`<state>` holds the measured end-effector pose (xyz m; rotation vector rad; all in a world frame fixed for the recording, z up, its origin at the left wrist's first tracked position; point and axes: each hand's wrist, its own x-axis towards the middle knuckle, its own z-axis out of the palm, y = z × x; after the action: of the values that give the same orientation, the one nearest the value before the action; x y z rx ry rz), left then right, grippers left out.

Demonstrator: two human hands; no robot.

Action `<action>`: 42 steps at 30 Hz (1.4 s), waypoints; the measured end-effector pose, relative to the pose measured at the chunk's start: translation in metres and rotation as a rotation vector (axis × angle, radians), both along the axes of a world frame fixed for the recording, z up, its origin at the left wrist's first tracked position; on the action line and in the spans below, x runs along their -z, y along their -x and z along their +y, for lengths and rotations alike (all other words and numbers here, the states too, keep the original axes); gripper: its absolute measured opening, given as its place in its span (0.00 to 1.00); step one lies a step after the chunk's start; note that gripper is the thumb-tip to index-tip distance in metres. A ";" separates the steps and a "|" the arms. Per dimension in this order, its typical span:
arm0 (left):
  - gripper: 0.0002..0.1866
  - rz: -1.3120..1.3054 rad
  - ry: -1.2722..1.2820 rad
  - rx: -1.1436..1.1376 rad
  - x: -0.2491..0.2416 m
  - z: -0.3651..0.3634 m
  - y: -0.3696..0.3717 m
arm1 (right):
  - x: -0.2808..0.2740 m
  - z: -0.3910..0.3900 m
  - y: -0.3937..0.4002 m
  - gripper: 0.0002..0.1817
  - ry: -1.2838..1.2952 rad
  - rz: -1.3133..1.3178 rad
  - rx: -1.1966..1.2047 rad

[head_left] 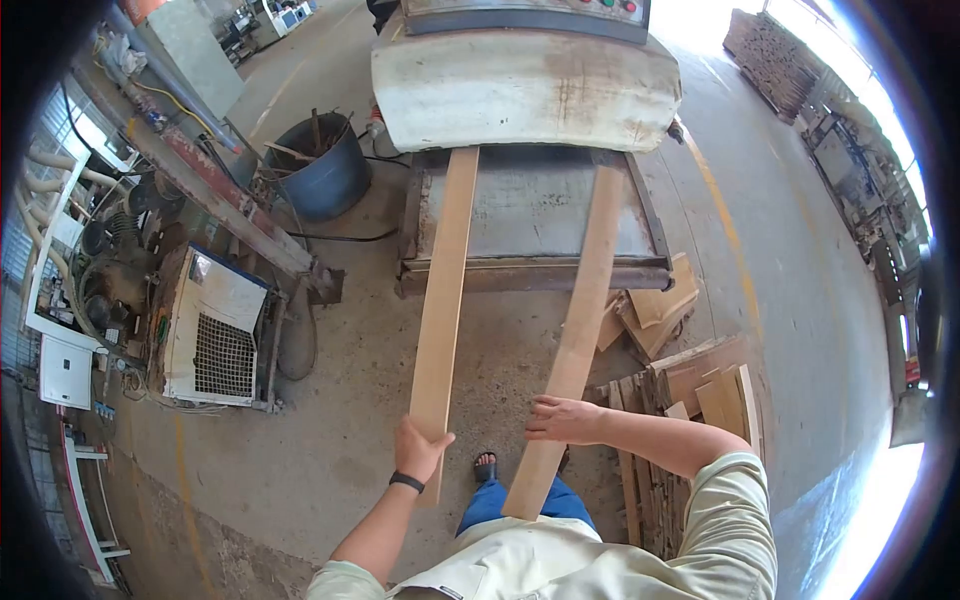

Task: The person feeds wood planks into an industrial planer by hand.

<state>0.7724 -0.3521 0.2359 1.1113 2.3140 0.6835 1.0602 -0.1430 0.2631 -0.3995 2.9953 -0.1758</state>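
Left board (444, 290), right board (588, 300): resting with far ends on machine bed (525, 215), being held by left hand (420, 448), right hand (565, 419) respectively.

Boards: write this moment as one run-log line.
left hand: holds left board | right hand: holds right board | both boards: reach onto machine bed

L board (443, 300) & R board (586, 310), far ends on metal mach. bed (530, 215).
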 end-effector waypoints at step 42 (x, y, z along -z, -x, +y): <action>0.25 -2.005 -0.208 -0.285 -0.013 -0.027 -0.002 | 0.115 0.079 -0.068 0.30 1.354 0.510 1.862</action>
<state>0.7743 -0.3794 0.2487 -0.1647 0.5844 1.2442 1.1282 -0.0642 0.1484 2.4452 1.7668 -2.1863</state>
